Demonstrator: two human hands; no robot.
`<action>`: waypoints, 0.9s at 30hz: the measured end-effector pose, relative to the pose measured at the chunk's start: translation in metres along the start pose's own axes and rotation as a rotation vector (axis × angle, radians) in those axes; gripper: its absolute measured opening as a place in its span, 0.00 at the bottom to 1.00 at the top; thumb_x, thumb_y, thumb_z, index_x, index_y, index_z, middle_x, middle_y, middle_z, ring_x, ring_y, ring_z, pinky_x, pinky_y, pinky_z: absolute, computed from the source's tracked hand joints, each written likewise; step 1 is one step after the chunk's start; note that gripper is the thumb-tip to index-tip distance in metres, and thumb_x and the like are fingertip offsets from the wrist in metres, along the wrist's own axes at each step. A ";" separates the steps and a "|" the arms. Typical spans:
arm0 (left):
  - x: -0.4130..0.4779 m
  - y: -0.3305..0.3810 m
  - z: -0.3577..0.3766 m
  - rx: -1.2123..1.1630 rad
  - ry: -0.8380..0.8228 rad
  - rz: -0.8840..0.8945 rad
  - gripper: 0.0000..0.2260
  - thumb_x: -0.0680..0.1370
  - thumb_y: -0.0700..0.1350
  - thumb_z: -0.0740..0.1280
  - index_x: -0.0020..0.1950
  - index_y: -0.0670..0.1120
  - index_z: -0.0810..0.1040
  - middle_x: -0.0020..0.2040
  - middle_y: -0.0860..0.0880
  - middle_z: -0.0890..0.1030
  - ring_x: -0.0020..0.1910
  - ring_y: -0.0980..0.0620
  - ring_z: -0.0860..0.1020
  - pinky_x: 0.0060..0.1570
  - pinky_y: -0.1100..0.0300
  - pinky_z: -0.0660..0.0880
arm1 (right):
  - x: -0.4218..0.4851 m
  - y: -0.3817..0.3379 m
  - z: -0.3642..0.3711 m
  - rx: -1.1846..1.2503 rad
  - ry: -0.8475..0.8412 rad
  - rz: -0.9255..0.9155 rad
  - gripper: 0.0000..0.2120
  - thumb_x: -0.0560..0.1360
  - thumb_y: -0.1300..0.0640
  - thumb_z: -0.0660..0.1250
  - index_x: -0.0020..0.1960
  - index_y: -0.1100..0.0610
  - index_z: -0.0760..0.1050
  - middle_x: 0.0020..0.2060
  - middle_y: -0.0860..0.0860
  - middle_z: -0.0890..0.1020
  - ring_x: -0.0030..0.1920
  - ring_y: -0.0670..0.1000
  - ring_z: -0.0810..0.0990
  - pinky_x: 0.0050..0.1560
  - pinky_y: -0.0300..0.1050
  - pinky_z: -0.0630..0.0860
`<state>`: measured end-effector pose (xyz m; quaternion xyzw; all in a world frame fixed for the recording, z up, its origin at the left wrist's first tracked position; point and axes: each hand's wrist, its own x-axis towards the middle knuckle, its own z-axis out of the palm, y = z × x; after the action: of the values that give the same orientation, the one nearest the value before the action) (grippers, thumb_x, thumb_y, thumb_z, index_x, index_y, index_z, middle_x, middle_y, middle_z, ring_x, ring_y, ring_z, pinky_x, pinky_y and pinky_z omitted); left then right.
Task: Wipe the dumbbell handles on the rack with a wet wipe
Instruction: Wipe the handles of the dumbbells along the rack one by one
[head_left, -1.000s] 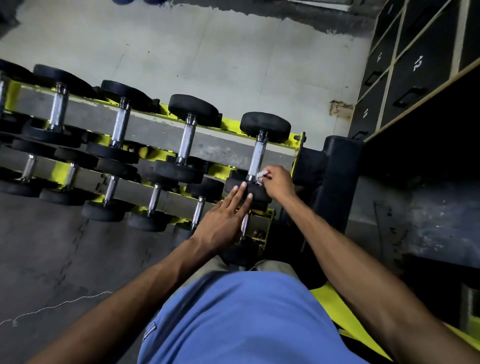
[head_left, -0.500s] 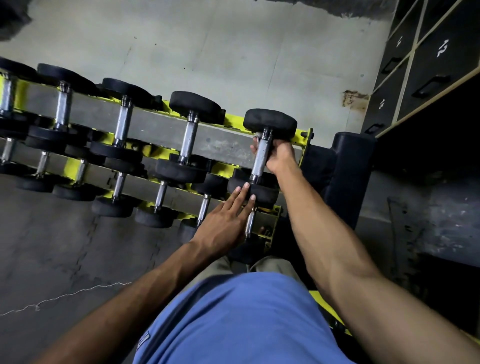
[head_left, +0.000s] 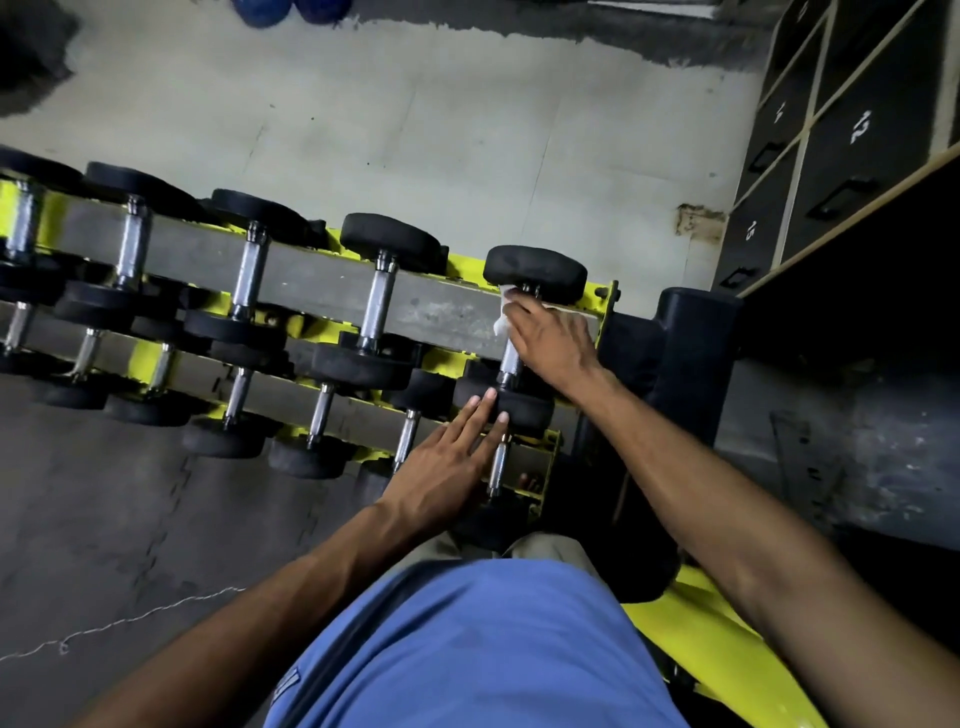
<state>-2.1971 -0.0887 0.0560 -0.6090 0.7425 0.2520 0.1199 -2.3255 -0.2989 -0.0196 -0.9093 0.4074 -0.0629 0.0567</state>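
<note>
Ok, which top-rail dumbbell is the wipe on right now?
The rightmost dumbbell, at the rack's end. The right hand holds the white wipe against its handle, the left hand touches its near head; the other dumbbells are untouched.

We see dim indoor light, brightest on the pale floor (head_left: 467, 130) at 12 o'clock. We note small glints on the chrome handles (head_left: 249, 275). Toward 3 o'clock the lockers (head_left: 852, 156) sink into heavy shadow; detail under them is lost. Wide-angle bending curves the rack (head_left: 322, 291) toward 9 o'clock. Focus mostly sharp, slight softness at the edges.
</note>
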 end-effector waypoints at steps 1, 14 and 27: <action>0.000 0.000 0.001 0.012 -0.012 -0.002 0.43 0.82 0.45 0.67 0.86 0.46 0.39 0.83 0.43 0.30 0.84 0.45 0.36 0.81 0.50 0.54 | 0.004 -0.004 -0.007 -0.023 -0.114 -0.055 0.13 0.80 0.51 0.59 0.62 0.53 0.75 0.65 0.47 0.77 0.42 0.57 0.84 0.36 0.48 0.78; 0.009 0.007 -0.008 0.009 0.021 -0.028 0.35 0.85 0.42 0.59 0.86 0.45 0.41 0.84 0.40 0.34 0.85 0.43 0.39 0.83 0.48 0.47 | 0.035 -0.057 -0.052 -0.315 -0.837 -0.346 0.08 0.78 0.54 0.64 0.53 0.54 0.81 0.52 0.52 0.84 0.53 0.57 0.82 0.50 0.52 0.75; 0.005 0.006 -0.004 -0.050 0.041 -0.034 0.38 0.84 0.46 0.62 0.86 0.46 0.41 0.84 0.42 0.32 0.85 0.45 0.38 0.83 0.48 0.50 | 0.010 -0.021 -0.046 0.115 -0.482 -0.293 0.03 0.76 0.53 0.67 0.47 0.47 0.80 0.48 0.47 0.79 0.48 0.53 0.80 0.38 0.44 0.70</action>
<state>-2.2033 -0.0944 0.0584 -0.6292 0.7278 0.2561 0.0938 -2.3108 -0.2953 0.0299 -0.9425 0.2421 0.1247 0.1937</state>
